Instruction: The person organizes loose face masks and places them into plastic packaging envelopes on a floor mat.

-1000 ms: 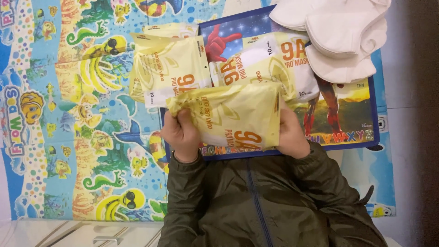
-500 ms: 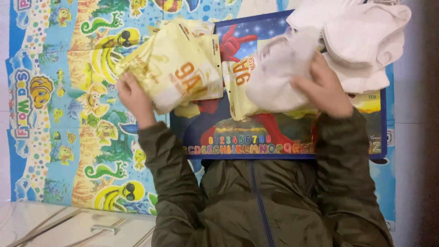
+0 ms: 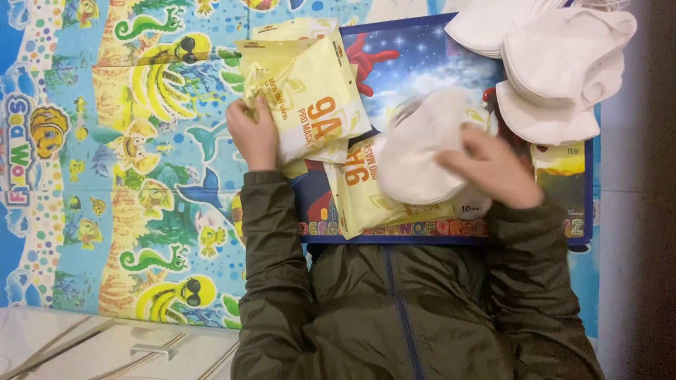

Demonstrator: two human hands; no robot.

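White mask (image 3: 422,151) gripped in right hand (image 3: 493,169); left hand (image 3: 253,134) clamps yellow pouch (image 3: 310,105); loose masks (image 3: 556,63) remain piled.

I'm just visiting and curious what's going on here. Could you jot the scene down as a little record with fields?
Left hand: grips a pale yellow packet by its edge.
Right hand: rests on a white mask, blurred.
Under the mask: a second yellow packet lying flat.
Stack: more white masks piled at the upper right.
Surface: a dark blue picture board on a colourful sea-creature play mat.
Clothing: olive green jacket.
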